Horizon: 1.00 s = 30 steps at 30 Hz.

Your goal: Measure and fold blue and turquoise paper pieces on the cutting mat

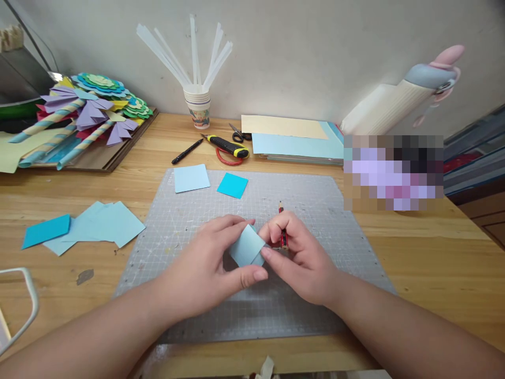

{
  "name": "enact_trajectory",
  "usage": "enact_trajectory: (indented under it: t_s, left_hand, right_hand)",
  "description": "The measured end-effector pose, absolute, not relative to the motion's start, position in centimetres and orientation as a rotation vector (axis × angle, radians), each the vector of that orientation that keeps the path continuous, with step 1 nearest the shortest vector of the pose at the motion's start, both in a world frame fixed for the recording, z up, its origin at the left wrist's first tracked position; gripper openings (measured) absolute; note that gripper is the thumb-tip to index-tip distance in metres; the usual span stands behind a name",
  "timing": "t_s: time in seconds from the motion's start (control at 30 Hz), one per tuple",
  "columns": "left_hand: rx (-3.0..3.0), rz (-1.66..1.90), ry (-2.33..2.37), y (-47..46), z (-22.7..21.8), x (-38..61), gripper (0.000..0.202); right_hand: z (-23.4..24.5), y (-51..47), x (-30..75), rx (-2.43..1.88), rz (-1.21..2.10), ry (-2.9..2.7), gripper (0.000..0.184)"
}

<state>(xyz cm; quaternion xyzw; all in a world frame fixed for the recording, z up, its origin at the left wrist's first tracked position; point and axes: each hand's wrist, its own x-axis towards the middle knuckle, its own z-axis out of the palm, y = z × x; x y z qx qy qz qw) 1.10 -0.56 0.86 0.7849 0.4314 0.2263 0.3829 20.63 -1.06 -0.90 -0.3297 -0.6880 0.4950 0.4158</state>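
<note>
Over the grey cutting mat [177, 310], both my hands hold a light blue folded piece of paper [248, 246]. My left hand [215, 258] grips it from the left, thumb below and fingers along the top edge. At the paper's right corner, my right hand [302, 258] pinches it between thumb and fingers. A red and black pencil [281, 210] shows beside the right hand's fingers, its tip pointing away from me; whether the hand holds it I cannot tell. Farther back on the mat lie a pale blue square [192, 178] and a brighter blue square [232, 185].
Light blue sheets [97, 226] and a blue piece [46, 231] lie left of the mat. Behind it are a black pen [187, 151], a yellow-black cutter [228, 146], scissors [239, 135], stacked paper [295, 145] and a cup [199, 113] of white strips. Paper flowers [94, 105] lie at left.
</note>
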Motion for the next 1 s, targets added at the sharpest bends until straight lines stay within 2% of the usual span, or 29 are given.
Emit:
enact_trajectory:
  t_s: [0.1, 0.27, 0.37, 0.5, 0.63, 0.83, 1.0]
  left_hand:
    - [2.047, 0.506, 1.069, -0.8, 0.9, 1.2, 0.053]
    - [1.922, 0.603, 1.081, -0.7, 1.1, 1.1, 0.027]
    - [1.832, 0.694, 1.286, -0.1, 1.0, 0.9, 0.031]
    - [1.965, 0.581, 1.481, 0.9, 0.0, 0.5, 0.034]
    - [2.243, 0.446, 1.631, 1.4, -1.3, 0.3, 0.014]
    - [2.380, 0.296, 1.454, 0.8, -1.1, 0.5, 0.024]
    - [2.517, 0.083, 1.533, -0.2, -1.0, 1.2, 0.029]
  right_hand:
    - [-0.8, -1.1, 20.8, -0.782, 1.234, -1.821, 0.020]
    - [-0.9, -1.1, 20.9, -0.727, 1.311, -1.750, 0.017]
    - [-1.2, -0.7, 20.8, -0.952, 1.295, -1.622, 0.015]
    - [-1.6, 0.5, 20.9, -1.333, 1.116, -1.603, 0.015]
    - [-1.9, 1.6, 21.2, -1.558, 0.880, -1.873, 0.012]
    - [-2.2, 2.4, 21.3, -1.600, 0.746, -1.977, 0.012]
    - [-2.5, 2.7, 21.2, -1.568, 0.742, -1.944, 0.012]
